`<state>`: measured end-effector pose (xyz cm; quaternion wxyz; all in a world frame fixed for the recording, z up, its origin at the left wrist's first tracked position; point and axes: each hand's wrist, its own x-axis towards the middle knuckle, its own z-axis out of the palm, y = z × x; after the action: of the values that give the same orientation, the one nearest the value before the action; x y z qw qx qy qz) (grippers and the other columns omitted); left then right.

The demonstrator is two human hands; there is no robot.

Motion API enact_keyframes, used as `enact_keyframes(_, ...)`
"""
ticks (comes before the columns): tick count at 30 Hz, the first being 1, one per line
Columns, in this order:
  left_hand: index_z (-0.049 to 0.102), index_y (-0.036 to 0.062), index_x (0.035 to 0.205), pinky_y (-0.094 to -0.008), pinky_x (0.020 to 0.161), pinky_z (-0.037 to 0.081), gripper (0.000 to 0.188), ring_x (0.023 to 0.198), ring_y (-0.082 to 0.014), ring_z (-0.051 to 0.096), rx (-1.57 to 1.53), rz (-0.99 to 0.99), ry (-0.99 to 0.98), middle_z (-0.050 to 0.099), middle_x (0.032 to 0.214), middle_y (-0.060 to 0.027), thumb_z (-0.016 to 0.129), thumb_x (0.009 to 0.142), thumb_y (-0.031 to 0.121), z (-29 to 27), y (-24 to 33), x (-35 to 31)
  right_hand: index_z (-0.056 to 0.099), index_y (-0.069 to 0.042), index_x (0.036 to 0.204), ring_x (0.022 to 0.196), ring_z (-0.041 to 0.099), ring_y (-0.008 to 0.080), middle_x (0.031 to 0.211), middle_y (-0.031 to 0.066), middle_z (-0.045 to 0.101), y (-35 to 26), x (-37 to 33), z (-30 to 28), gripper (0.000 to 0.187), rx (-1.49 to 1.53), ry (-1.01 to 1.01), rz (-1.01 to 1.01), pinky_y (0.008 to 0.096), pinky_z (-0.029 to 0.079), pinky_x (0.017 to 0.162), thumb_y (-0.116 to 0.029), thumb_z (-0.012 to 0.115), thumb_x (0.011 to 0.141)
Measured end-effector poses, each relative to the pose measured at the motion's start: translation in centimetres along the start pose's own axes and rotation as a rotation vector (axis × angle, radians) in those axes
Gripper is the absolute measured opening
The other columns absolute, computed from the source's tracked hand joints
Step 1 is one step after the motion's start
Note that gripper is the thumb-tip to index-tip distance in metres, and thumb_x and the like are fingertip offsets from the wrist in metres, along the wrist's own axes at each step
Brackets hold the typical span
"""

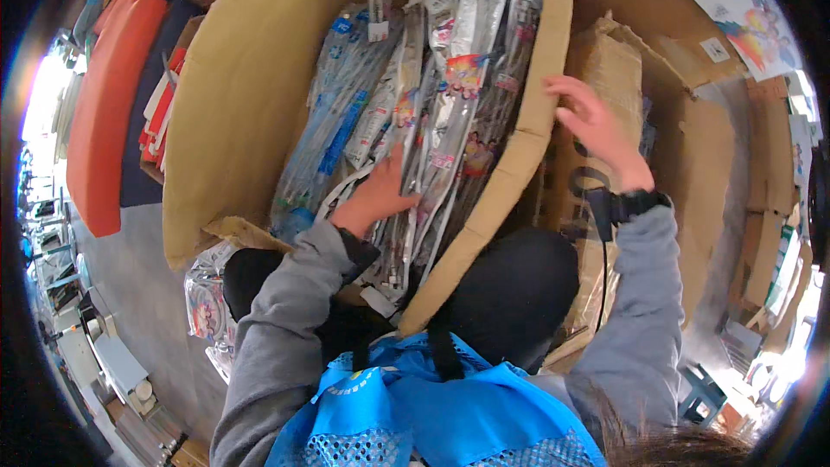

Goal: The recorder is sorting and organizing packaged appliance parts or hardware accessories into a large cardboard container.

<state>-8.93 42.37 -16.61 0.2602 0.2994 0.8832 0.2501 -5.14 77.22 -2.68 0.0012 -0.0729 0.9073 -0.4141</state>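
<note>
A large cardboard box (233, 104) stands open before my knees, full of long, slim clear plastic packages (454, 112) with silvery strips and colourful printed labels. My left hand (380, 195) reaches into it and lies over the packages, thumb and fingers apart, with nothing visibly held. Some of its fingers are hard to make out. To its left lies a bundle of clear and blue plastic-wrapped lengths (333, 121). My right hand (596, 125) is at the box's right wall (546, 69), fingers bent and fingertips at the cardboard edge, thumb apart from them.
Right of the box stands another cardboard carton (596, 199) with tape, and more boxes (765, 147) are stacked farther right. Plastic-bagged items (207, 307) lie on the floor by my left knee. An orange-red padded piece (117, 112) and a box of red-and-white items (160, 117) are at left.
</note>
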Motion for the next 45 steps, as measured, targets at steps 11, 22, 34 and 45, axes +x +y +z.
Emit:
enact_keyframes(11,0.034,0.0034,0.125,-0.0334,0.095,0.031,0.047,0.115,-0.0262,0.038,-0.125,-0.108,0.072,0.042,0.124,-0.0147,0.05,0.084,0.021,-3.2,-8.4,5.1,0.026,0.003,0.129,0.124,0.028,0.0323,0.131,0.0236,0.03,15.7,-26.7,-3.9,0.081,-0.16,0.221,1.17,0.0367,0.022,0.102,-0.045,0.059,0.072)
enact_keyframes(22,0.048,-0.0006,0.107,-0.0412,0.085,0.038,0.033,0.1,-0.0389,0.048,0.099,-0.132,0.32,0.052,0.105,-0.0257,0.048,0.078,0.016,3.0,-15.7,9.7,0.015,-0.003,0.133,0.125,0.022,0.0328,0.134,0.0226,0.024,24.6,-31.1,5.2,0.093,-0.307,0.091,1.354,0.0375,0.02,0.102,-0.046,0.062,0.065)
enact_keyframes(34,0.053,-0.0009,0.085,-0.0457,0.068,0.043,0.027,0.08,-0.0386,0.055,0.277,-0.287,0.348,0.057,0.083,-0.0224,0.056,0.069,0.021,-1.3,-9.0,7.0,0.023,0.001,0.129,0.123,0.028,0.0323,0.131,0.0234,0.03,23.7,-32.0,4.9,0.079,-0.072,0.164,1.344,0.0369,0.024,0.101,-0.034,0.061,0.069)
enact_keyframes(45,0.057,0.0021,0.094,-0.0355,0.07,0.044,0.036,0.076,-0.0277,0.059,0.015,-0.193,0.185,0.061,0.081,-0.0159,0.061,0.064,0.022,-13.5,-6.5,-2.6,0.041,0.004,0.119,0.115,0.04,0.0318,0.12,0.0236,0.045,17.4,-27.3,-2.6,0.049,-0.467,0.17,1.098,0.0357,0.031,0.096,-0.019,0.052,0.078)
